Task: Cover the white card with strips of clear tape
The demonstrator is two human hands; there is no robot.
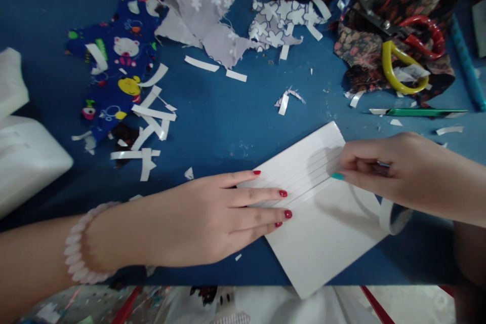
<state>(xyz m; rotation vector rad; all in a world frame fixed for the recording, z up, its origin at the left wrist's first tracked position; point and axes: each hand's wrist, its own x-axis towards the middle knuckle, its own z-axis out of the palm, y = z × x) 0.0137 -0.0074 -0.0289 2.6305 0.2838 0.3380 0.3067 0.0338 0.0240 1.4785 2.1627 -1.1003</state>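
Observation:
A white card (pixel 322 233) lies on the blue table (pixel 228 121) near its front edge, with several parallel white tape strips across its upper part. My left hand (pixel 212 217) lies flat on the card's left corner, fingers stretched out, nails painted red. My right hand (pixel 395 172) is closed in a pinch at the card's right edge, holding the end of a white tape strip. A roll of white tape (pixel 395 215) hangs under that hand. A pale bead bracelet (pixel 81 245) circles my left wrist.
Fabric scraps lie at the back: a blue cartoon print (pixel 117 61), a grey floral piece (pixel 205 15), and a dark floral one (pixel 379 35). Red-and-yellow scissors (pixel 410 50) rest on the dark cloth, a green pen (pixel 421 112) in front. Cut white strips (pixel 148 121) litter the left. A white object (pixel 23 157) sits far left.

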